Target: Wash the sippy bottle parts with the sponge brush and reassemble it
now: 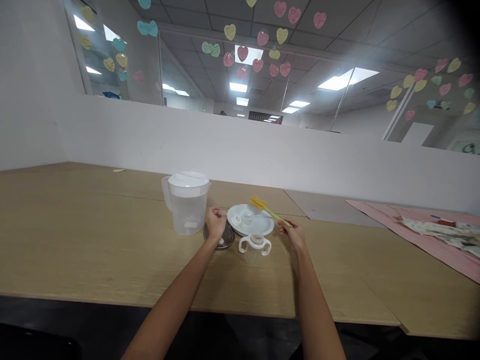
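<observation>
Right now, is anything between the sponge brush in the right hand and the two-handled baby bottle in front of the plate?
Nothing visible. The right hand holds the sponge brush over the white plate, and the baby bottle stands open-topped just in front of the plate, with bare table between. The left hand is off to the side, over a metal bowl.

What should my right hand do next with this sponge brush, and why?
Probably bring the sponge brush down and back toward the handled baby bottle. The right hand holds the brush by its green handle, its yellow sponge raised over the white plate, while the bottle stands open-topped just in front. The left hand is closed over the small metal bowl, not on the bottle.
</observation>
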A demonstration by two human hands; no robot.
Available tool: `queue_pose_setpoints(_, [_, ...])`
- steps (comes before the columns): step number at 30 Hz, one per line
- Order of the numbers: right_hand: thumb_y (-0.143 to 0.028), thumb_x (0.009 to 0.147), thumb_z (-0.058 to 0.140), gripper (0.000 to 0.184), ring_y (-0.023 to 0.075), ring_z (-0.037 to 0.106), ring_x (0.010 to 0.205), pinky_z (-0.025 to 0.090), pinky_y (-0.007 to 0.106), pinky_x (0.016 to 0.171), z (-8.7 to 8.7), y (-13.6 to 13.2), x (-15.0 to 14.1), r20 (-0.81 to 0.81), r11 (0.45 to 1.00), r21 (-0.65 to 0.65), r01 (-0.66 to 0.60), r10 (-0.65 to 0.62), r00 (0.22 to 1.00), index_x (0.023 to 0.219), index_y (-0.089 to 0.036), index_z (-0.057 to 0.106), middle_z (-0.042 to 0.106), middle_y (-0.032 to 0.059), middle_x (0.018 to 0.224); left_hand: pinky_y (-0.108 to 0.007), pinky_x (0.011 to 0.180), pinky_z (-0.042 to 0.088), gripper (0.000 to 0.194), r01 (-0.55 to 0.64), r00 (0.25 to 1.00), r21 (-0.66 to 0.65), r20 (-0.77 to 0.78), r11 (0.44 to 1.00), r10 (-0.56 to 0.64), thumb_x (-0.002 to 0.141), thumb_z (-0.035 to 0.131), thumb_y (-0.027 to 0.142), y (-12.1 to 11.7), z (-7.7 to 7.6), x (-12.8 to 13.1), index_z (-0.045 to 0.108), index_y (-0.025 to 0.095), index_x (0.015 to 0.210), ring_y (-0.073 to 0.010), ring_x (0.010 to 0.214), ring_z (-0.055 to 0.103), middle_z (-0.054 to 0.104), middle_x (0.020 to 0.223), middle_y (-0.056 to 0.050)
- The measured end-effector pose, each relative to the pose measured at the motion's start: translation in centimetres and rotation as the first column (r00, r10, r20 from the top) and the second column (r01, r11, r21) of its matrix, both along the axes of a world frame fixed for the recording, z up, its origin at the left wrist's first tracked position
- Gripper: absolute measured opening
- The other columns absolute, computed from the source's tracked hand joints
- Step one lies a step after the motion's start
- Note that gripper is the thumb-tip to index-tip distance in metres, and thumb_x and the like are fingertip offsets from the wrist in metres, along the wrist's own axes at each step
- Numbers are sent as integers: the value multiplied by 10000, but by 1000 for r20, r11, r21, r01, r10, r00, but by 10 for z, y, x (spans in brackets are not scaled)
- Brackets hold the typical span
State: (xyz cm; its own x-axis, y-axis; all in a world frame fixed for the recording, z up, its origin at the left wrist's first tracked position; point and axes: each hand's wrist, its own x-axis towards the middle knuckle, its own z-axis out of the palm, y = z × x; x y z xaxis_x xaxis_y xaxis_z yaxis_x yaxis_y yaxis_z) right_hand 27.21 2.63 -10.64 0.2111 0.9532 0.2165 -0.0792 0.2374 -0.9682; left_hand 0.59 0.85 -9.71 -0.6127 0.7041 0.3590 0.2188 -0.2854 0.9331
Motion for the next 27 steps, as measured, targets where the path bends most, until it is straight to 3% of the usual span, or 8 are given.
queue_pose_setpoints(7, [-360,501,740,373,100,495,480,443,256,476,-4,7,1,-36,995,55,81,-79,996,780,-132,645,608,18,629,-250,633,320,268,38,970,-47,-237,998,-48,576,525,22,-5,-6,-7,501,215,760,-157,614,469,449,602,30])
queue_pose_setpoints(11, [-388,494,741,374,103,493,465,441,254,458,-4,10,-1,-36,991,66,113,-110,993,735,-120,642,593,20,595,-276,740,336,214,37,916,27,-401,999,-23,619,518,37,-11,-2,-5,529,203,754,-190,766,499,493,690,-13])
queue_pose_setpoints(16, [-448,506,714,358,112,496,437,437,249,433,-4,11,-7,-59,993,80,92,-88,994,622,-128,603,567,8,509,-319,821,346,137,96,692,36,-720,995,-41,787,449,204,-20,7,9,568,185,853,-202,889,492,576,869,-57])
queue_pose_setpoints(21, [-420,496,715,323,102,469,381,402,233,377,-2,7,-11,-137,996,47,74,-67,988,581,-136,586,545,-11,449,-320,837,358,272,88,463,-226,-853,970,-240,851,362,277,-11,15,28,617,187,877,-189,947,515,618,961,-58])
queue_pose_setpoints(23, [-399,503,712,302,94,454,364,383,224,357,-1,5,-12,-155,997,43,65,-57,986,570,-136,581,537,-15,434,-323,827,367,282,49,406,-317,-860,947,-309,835,381,290,-2,19,34,642,182,842,-203,958,525,632,957,-73])
queue_pose_setpoints(27, [-376,511,708,282,90,451,358,379,218,349,-1,4,-12,-172,997,49,52,-43,984,585,-136,581,533,-21,427,-314,782,396,196,51,366,-383,-852,922,-374,750,496,298,14,26,42,649,187,801,-216,905,560,654,889,-71])
